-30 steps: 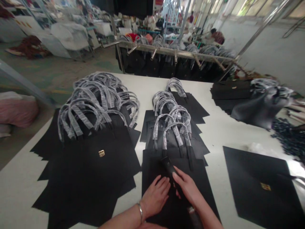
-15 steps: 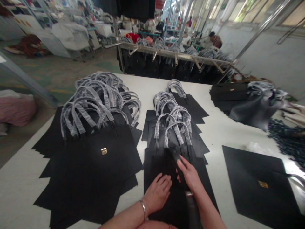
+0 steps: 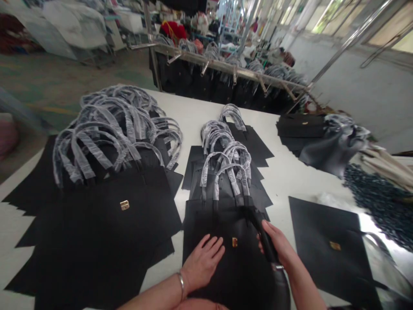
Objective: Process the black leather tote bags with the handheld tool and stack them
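Note:
A black leather panel (image 3: 238,267) with a gold clasp (image 3: 235,242) lies in front of me, on a stack whose plastic-wrapped handles (image 3: 232,168) point away. My left hand (image 3: 204,260) rests on it, fingers spread, left of the clasp. In my right hand (image 3: 274,243) is a black tubular tool (image 3: 269,249) with a metal ring; its front end is over the panel's upper right part. To the left is a big pile of black panels (image 3: 97,232) with wrapped handles and a gold clasp.
At the right of the white table (image 3: 280,181) lies another black panel (image 3: 329,241) with a clasp. Further back are folded black pieces (image 3: 300,125). A metal rack (image 3: 219,62) with hanging bags stands behind the table.
My right hand and the tool have moved right, uncovering the clasp. My left hand stays flat on the panel. The whole view has shifted a little.

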### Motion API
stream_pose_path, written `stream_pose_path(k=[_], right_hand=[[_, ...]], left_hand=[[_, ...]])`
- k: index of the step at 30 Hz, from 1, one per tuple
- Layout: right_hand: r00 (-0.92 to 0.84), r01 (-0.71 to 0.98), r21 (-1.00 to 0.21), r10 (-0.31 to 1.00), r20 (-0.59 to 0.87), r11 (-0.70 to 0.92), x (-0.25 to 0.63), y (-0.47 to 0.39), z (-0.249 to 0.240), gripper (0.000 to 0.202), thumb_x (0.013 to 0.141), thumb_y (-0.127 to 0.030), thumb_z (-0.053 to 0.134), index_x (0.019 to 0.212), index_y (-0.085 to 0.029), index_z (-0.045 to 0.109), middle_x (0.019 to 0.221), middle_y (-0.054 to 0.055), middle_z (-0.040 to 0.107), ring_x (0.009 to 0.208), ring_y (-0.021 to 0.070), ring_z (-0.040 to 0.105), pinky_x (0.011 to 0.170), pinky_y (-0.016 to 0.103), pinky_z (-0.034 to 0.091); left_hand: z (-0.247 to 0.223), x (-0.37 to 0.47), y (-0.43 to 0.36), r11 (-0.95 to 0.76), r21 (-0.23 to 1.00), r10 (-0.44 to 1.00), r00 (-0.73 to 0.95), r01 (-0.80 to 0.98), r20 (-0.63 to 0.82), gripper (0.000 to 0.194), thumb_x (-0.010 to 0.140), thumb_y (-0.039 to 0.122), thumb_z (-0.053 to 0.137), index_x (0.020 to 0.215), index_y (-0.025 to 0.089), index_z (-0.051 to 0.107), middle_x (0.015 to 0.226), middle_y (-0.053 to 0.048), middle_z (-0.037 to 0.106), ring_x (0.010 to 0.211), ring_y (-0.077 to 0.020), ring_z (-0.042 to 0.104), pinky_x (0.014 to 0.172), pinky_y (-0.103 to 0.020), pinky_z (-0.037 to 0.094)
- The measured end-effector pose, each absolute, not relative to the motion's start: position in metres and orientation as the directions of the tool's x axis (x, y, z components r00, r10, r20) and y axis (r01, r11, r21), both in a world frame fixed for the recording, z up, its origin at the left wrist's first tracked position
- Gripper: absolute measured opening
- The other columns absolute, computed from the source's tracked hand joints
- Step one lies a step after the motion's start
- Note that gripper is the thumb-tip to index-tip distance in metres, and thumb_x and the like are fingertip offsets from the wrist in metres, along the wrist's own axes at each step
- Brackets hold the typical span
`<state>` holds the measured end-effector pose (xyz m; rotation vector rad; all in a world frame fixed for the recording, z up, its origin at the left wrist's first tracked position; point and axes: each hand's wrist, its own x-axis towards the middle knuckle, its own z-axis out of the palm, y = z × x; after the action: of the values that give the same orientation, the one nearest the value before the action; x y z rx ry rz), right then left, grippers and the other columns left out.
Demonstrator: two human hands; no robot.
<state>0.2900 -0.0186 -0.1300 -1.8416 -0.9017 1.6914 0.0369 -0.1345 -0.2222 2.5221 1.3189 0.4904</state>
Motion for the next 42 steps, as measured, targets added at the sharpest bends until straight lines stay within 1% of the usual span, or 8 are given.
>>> stream_pose_path(k=[5,9,15,20,26,32,36,42], right_hand=[[0.004,0.144,-0.690,0.697,-0.717,-0.710,0.299,-0.036,-0.126,0.032,0.082,-0.050,0.062,0.090,-0.020,0.053,0.053,-0.003,0.062,0.037,0.0123,0.056,0.033,0.021,0.045],[0.045,0.104,-0.728,0.735,-0.677,-0.677,0.294,-0.031,-0.128,0.035,0.076,-0.051,0.067,0.086,-0.020,0.055,0.052,-0.003,0.062,0.036,0.0132,0.055,0.033,0.023,0.045],[0.233,0.104,-0.816,0.811,-0.536,-0.569,0.293,-0.020,-0.107,0.061,0.074,-0.053,0.068,0.123,-0.022,0.051,0.055,-0.006,0.062,0.043,0.0126,0.058,0.040,0.021,0.048],[0.030,0.295,-0.699,0.738,-0.675,-0.651,0.275,-0.065,-0.097,0.077,0.076,-0.056,0.065,0.140,-0.019,0.043,0.056,-0.005,0.061,0.041,0.0127,0.056,0.039,0.022,0.045],[-0.192,0.435,-0.655,0.647,-0.738,-0.618,0.223,-0.090,-0.123,0.069,0.082,-0.055,0.057,0.140,-0.020,0.046,0.056,-0.005,0.058,0.038,0.0111,0.055,0.036,0.020,0.042],[-0.189,0.451,-0.671,0.671,-0.717,-0.589,0.208,-0.090,-0.125,0.066,0.084,-0.053,0.053,0.140,-0.019,0.045,0.057,-0.006,0.056,0.039,0.0107,0.054,0.038,0.021,0.043],[-0.188,0.534,-0.656,0.682,-0.707,-0.533,0.205,-0.084,-0.119,0.063,0.085,-0.052,0.053,0.139,-0.021,0.048,0.058,-0.006,0.056,0.041,0.0118,0.056,0.039,0.022,0.044],[-0.284,0.608,-0.676,0.681,-0.675,-0.416,0.212,-0.064,-0.118,0.055,0.086,-0.048,0.055,0.136,-0.024,0.053,0.060,-0.006,0.059,0.042,0.0099,0.056,0.042,0.020,0.044]], left_hand=[[-0.221,0.037,-0.134,-0.552,0.380,0.830,0.533,0.742,0.164,0.049,0.091,0.021,0.045,0.140,0.017,0.041,0.149,-0.008,0.038,0.134,-0.0233,0.036,0.116,-0.043,0.014],[-0.221,0.037,-0.133,-0.544,0.386,0.834,0.533,0.745,0.146,0.049,0.092,0.021,0.044,0.140,0.017,0.040,0.150,-0.007,0.037,0.134,-0.0236,0.036,0.116,-0.043,0.013],[-0.226,0.038,-0.136,-0.562,0.372,0.825,0.535,0.739,0.183,0.047,0.092,0.023,0.047,0.137,0.016,0.043,0.143,-0.010,0.046,0.131,-0.0233,0.040,0.115,-0.044,0.016],[-0.237,0.037,-0.142,-0.592,0.375,0.805,0.535,0.713,0.255,0.036,0.093,0.020,0.044,0.129,0.015,0.050,0.129,-0.010,0.058,0.120,-0.0222,0.049,0.103,-0.041,0.031],[-0.233,0.036,-0.143,-0.594,0.409,0.801,0.555,0.693,0.224,0.031,0.093,0.018,0.045,0.122,0.013,0.053,0.125,-0.011,0.059,0.117,-0.0220,0.050,0.092,-0.038,0.036],[-0.226,0.036,-0.141,-0.549,0.458,0.829,0.528,0.699,0.188,0.030,0.090,0.017,0.050,0.120,0.014,0.052,0.123,-0.011,0.059,0.115,-0.0219,0.050,0.091,-0.038,0.035],[-0.227,0.036,-0.141,-0.553,0.465,0.827,0.523,0.691,0.206,0.029,0.091,0.016,0.049,0.119,0.014,0.054,0.124,-0.011,0.059,0.115,-0.0216,0.050,0.091,-0.037,0.034],[-0.231,0.036,-0.143,-0.550,0.476,0.831,0.510,0.687,0.224,0.027,0.092,0.016,0.046,0.118,0.015,0.054,0.124,-0.010,0.060,0.116,-0.0209,0.050,0.092,-0.038,0.034]])
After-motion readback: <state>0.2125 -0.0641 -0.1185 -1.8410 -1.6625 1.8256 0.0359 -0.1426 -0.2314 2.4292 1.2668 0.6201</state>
